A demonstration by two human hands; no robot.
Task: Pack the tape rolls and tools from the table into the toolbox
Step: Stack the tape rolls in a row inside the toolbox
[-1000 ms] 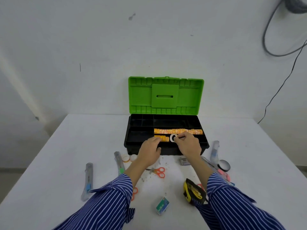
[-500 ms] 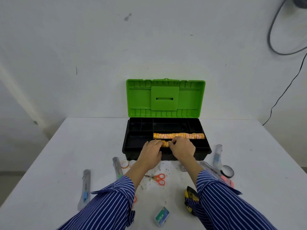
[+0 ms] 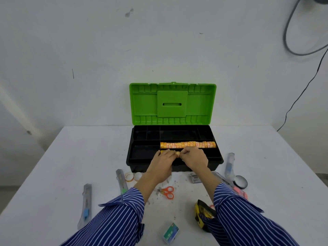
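A black toolbox (image 3: 142, 164) with its green lid (image 3: 173, 103) raised stands at the far middle of the white table. A row of orange tape rolls (image 3: 188, 144) fills one long compartment. In the compartment in front of it, my left hand (image 3: 162, 166) and my right hand (image 3: 194, 159) meet over a shorter row of orange tape rolls (image 3: 177, 153); the fingers of both pinch it. Most of that row is hidden under my hands.
On the table lie two clear tape rolls (image 3: 133, 176), orange scissors (image 3: 166, 192), utility knives (image 3: 86, 205) (image 3: 121, 181) (image 3: 229, 164), a black tape roll (image 3: 240, 181), a yellow tape measure (image 3: 204, 215), a staples box (image 3: 171, 232) and a small grey box (image 3: 195, 178).
A white-faced roll held up in my right hand a second ago has gone down into the front compartment. Both hands have closed in together over the short row.
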